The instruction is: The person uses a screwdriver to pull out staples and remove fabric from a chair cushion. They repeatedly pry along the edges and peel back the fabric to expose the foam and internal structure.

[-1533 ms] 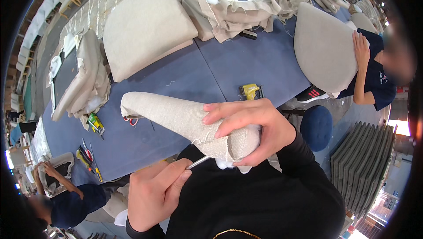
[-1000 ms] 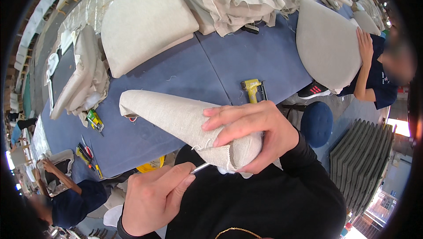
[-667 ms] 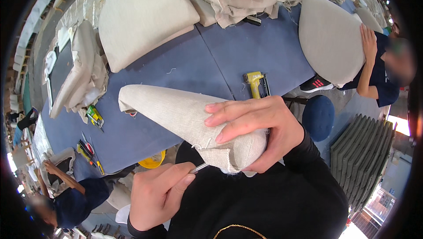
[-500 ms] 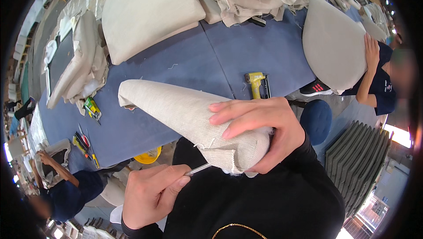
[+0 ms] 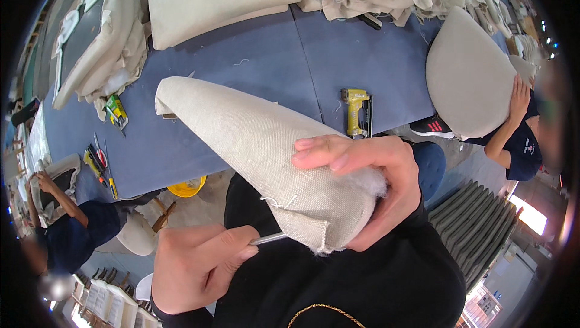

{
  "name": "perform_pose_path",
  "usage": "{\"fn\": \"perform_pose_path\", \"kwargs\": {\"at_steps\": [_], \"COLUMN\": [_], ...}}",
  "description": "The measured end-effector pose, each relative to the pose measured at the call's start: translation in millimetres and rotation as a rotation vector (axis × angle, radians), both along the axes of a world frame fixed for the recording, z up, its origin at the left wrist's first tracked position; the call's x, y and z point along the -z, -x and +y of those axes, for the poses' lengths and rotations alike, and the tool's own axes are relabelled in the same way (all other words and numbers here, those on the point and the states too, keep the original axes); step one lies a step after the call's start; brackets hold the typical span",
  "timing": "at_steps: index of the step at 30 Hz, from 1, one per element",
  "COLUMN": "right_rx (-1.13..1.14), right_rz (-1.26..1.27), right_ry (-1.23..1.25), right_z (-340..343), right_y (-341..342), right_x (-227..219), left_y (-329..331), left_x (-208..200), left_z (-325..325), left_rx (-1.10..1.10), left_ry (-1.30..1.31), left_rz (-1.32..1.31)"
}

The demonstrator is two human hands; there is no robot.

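Observation:
A beige fabric-covered padded piece point(image 5: 260, 141), long and tapering to the far left, is held before my chest. My right hand point(image 5: 393, 177) grips its thick near end, fingers on top and thumb underneath. White fluffy stuffing point(image 5: 367, 182) pokes out beside that palm. At the near corner a folded fabric flap point(image 5: 305, 228) has a frayed edge and loose threads. My left hand point(image 5: 196, 264) is closed around a thin metal rod point(image 5: 269, 239), whose far end meets the fabric under the flap; whether it goes inside is hidden. Any handle of the rod is covered by the fist.
A yellow staple gun point(image 5: 357, 112) lies on the blue-grey table point(image 5: 241, 80). Hand tools point(image 5: 99, 162) lie at its left, above a yellow bucket point(image 5: 187, 187). Upholstered panels point(image 5: 223, 2) stand at the back. Co-workers handle pieces at left and right.
My view has tilted, so the table sits higher in it. My right fingers have shifted on the padded piece, and more stuffing shows. The left hand still holds the rod at the flap.

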State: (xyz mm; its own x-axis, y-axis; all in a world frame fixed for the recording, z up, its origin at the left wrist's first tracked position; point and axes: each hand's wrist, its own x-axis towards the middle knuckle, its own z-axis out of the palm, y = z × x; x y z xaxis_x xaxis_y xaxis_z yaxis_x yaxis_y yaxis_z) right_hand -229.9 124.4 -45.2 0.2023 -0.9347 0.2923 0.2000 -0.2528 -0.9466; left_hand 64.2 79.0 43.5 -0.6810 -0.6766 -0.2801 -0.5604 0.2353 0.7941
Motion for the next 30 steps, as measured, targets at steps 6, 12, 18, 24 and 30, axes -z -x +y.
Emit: {"fn": "perform_pose_path", "kwargs": {"at_steps": [6,12,18,24,30], "right_rx": [-0.067,0.199,0.262,0.140,0.131], "right_rz": [0.164,0.156,0.247,0.262,0.257], "right_ry": [0.107,0.293,0.296,0.191,0.199], "right_z": [-6.0,-5.9,-3.7,5.1,9.3], "right_y": [-0.9,-17.9,-28.6,-23.4,-22.9], "right_x": [-9.3,6.6,-0.1,-5.7,-5.4], "left_y": [-7.6,-20.0,-16.3,-12.5,-10.9], "left_x": [18.2,21.0,20.6,14.9,9.7], "left_z": [10.2,12.8,20.4,27.7,35.9], "left_rx": [-0.054,-0.073,-0.088,-0.089,-0.101], "left_ry": [0.026,0.004,0.017,0.059,0.034], "left_rz": [0.070,0.110,0.125,0.096,0.052]}}
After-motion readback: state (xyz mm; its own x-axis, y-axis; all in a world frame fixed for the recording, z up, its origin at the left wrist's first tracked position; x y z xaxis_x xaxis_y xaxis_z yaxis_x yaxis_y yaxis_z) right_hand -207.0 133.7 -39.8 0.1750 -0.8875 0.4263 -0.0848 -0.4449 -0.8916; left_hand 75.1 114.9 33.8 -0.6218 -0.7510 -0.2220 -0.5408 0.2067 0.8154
